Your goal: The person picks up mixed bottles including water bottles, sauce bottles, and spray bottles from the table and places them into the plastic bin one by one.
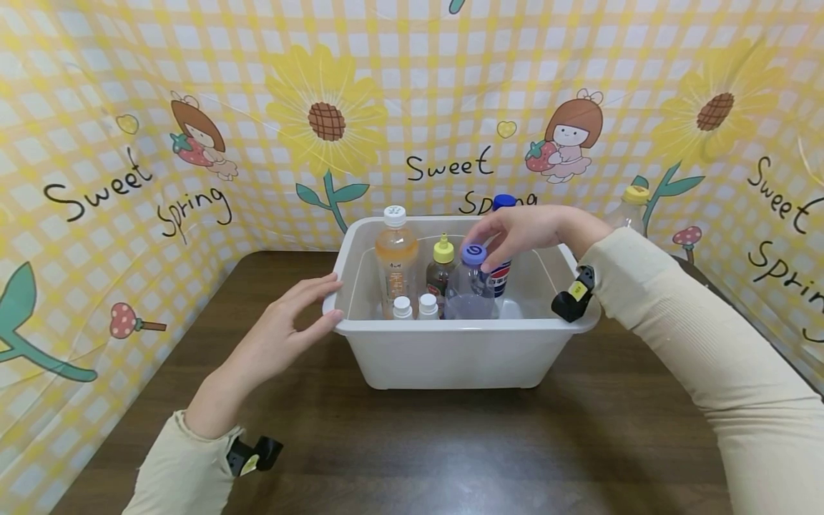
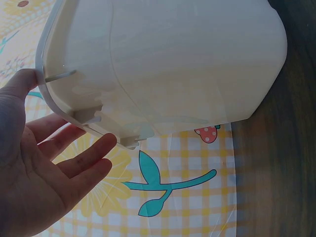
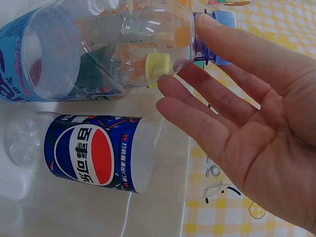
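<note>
A light-coloured plastic tub stands on the table, holding several bottles. My left hand rests on its left rim, fingers spread and lightly bent, thumb at the front corner. My right hand reaches over the tub and pinches the neck of a clear bottle with a purple-blue cap, thumb and index finger at opposite sides. That bottle stands upright inside the tub. Behind it is a Pepsi bottle with a blue cap, close to the right fingers. A dark bottle with a yellow nozzle cap stands just left.
An orange drink bottle and two small white-capped bottles share the tub's left part. Outside, behind my right forearm, a yellow-capped bottle shows its top. Checked cloth hangs around the dark wooden table.
</note>
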Demonstrator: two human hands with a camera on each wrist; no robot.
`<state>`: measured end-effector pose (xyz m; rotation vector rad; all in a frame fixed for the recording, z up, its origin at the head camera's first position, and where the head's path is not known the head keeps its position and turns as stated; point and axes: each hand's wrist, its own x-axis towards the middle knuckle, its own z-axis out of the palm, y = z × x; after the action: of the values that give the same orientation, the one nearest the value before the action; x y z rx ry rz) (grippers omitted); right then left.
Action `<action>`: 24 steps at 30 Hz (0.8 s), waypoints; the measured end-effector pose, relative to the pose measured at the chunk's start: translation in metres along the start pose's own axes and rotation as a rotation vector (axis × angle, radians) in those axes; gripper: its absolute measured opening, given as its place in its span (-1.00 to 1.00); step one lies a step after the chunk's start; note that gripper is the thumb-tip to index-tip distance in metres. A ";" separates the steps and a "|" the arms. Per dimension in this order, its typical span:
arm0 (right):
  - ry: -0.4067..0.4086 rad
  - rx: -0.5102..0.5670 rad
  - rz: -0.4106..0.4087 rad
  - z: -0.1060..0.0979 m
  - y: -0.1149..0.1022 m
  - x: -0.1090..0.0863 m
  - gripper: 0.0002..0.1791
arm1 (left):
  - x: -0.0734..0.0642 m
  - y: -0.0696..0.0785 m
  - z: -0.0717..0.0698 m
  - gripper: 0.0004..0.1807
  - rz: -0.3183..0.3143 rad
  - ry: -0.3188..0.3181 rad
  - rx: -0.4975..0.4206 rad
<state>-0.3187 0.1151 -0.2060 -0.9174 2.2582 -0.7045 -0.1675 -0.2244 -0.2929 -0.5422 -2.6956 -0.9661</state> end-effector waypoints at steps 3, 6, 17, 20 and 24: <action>-0.003 0.000 -0.015 0.000 0.001 0.000 -0.51 | 0.000 0.000 0.000 -0.46 0.003 0.003 0.002; -0.002 0.005 -0.012 0.000 0.001 0.000 -0.50 | 0.000 0.000 0.000 -0.46 0.004 0.003 0.005; 0.009 0.014 -0.011 -0.003 -0.003 -0.007 -0.49 | 0.000 0.000 0.000 -0.45 -0.001 -0.001 0.006; 0.018 0.007 -0.009 -0.005 -0.004 -0.012 -0.49 | 0.000 0.000 0.000 -0.45 0.000 -0.001 0.005; 0.028 0.006 -0.016 -0.008 -0.006 -0.017 -0.49 | 0.000 0.000 0.000 -0.46 0.003 0.001 0.006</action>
<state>-0.3116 0.1259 -0.1906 -0.9296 2.2747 -0.7352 -0.1674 -0.2245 -0.2931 -0.5439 -2.6957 -0.9570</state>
